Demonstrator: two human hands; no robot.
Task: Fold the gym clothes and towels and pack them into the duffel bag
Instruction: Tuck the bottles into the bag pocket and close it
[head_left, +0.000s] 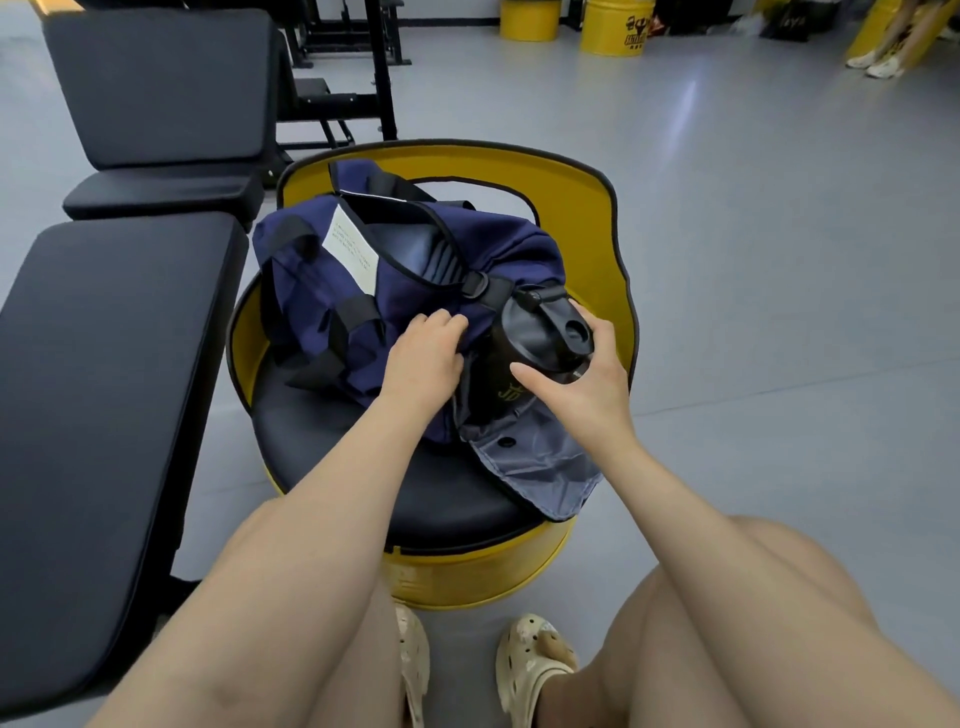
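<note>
Packing stage: right hand (582, 384) grip wraps the shaker bottle (524, 353), left hand (423, 353) bunches the duffel bag (363, 291) pocket; next push it in.

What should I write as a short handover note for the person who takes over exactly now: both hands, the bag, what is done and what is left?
Left hand: grips the navy duffel bag fabric beside its side pocket.
Right hand: holds the black bottle by its lid, bottle partly in the grey-lined pocket.
Bag lies on the yellow barrel seat.
Done: cannot tell what is packed; no clothes or towels in view.
Left: seat the bottle, check contents, close the bag.
</note>
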